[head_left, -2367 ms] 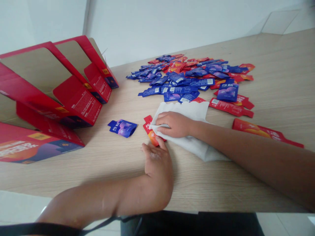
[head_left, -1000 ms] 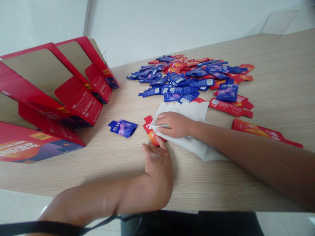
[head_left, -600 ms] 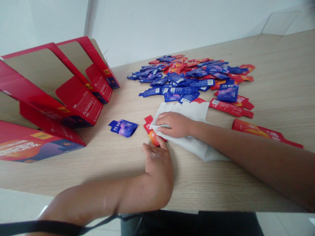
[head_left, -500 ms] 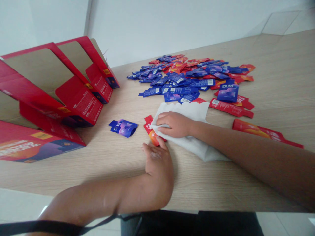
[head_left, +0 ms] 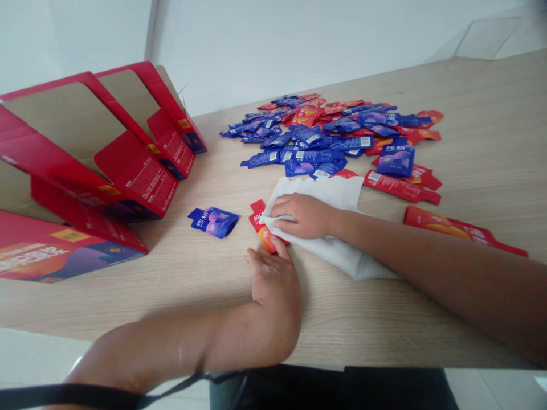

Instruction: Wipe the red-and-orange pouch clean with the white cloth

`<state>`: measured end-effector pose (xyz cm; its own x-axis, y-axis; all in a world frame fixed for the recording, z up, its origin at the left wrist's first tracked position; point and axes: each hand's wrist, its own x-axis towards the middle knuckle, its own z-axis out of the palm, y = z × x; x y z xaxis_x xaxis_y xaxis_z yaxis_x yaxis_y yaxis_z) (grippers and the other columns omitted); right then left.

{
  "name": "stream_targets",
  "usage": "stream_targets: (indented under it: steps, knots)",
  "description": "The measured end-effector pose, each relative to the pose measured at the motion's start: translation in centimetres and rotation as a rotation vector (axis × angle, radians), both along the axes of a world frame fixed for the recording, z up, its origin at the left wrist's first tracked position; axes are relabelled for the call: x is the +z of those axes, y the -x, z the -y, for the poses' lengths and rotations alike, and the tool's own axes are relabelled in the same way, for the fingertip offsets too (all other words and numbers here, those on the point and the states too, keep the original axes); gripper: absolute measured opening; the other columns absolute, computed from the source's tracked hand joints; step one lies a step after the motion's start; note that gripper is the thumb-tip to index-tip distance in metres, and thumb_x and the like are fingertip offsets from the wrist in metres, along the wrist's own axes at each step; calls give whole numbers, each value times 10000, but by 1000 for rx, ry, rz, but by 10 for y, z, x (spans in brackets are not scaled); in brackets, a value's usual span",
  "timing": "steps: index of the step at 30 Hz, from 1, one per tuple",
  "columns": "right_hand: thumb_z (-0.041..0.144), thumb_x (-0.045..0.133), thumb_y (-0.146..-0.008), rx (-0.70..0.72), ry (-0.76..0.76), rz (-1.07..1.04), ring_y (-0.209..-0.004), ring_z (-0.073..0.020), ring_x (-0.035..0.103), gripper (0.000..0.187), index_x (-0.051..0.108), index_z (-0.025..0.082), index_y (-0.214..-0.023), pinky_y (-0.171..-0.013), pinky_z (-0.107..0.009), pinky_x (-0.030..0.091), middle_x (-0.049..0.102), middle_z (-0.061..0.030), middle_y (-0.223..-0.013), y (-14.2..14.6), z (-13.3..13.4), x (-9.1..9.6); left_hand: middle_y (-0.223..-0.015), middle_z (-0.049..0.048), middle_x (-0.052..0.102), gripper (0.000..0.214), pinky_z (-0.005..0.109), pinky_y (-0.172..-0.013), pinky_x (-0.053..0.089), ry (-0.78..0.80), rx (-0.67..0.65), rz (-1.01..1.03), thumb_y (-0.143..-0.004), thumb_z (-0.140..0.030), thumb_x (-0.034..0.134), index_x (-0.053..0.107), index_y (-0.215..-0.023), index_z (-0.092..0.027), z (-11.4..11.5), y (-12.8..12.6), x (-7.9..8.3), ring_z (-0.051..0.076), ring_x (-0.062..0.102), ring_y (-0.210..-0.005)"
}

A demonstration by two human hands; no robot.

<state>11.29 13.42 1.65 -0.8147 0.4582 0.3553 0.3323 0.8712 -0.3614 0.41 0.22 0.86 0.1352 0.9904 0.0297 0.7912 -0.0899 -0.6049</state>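
Note:
My right hand (head_left: 301, 215) is closed on a white cloth (head_left: 342, 250), its fingers bunching the cloth's left edge over a small red and orange pouch (head_left: 258, 216). The cloth hides the pouch's right side; the spout-shaped end and part of the front show. Below, my left hand (head_left: 273, 270) holds the pouch's lower edge against the table with its thumb and fingers, the wrist sharply bent. A blue and purple pouch (head_left: 214, 222) lies by itself to the left of both hands.
Red open-topped cartons (head_left: 137, 176) stand in a row on the left. A heap of blue and red pouches (head_left: 320, 134) spreads across the table's back. Another red pouch (head_left: 453, 225) lies beyond my right forearm. A white wall (head_left: 342, 45) rises behind the table.

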Motion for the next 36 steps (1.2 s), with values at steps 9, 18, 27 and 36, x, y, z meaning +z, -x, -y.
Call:
stream_targets:
  steps: [9,18,27,36]
  knots:
    - [255,492,-865,-2,7,7,-823,-192,549,208,657,134,-900,-765,-311,390,635,-84,-912,-1,0,1,-803,174,722,505,427,-954,453,-9,2,68,-833,6,262,510,-1273,2,1,0,2,204,693,-810]
    - [249,495,-865,2,10,-14,-814,-184,546,214,662,128,-919,-754,-303,388,638,-83,-915,0,0,0,-859,190,728,506,423,-941,463,-4,-4,6,-831,7,275,510,-1279,-6,1,-1,2,215,692,-839]
    - [249,503,-863,9,15,-18,-823,-184,551,211,665,130,-927,-764,-305,393,640,-84,-920,-1,0,0,-816,169,725,515,423,-950,458,-1,12,33,-833,11,249,507,-1279,-7,1,-2,3,203,691,-817]
    - [248,501,-860,6,13,-18,-818,-182,552,216,669,132,-932,-761,-305,394,641,-82,-919,-1,-1,-1,-810,139,729,503,404,-939,458,-20,0,-31,-833,-13,268,517,-1269,-33,1,-1,2,190,686,-799]
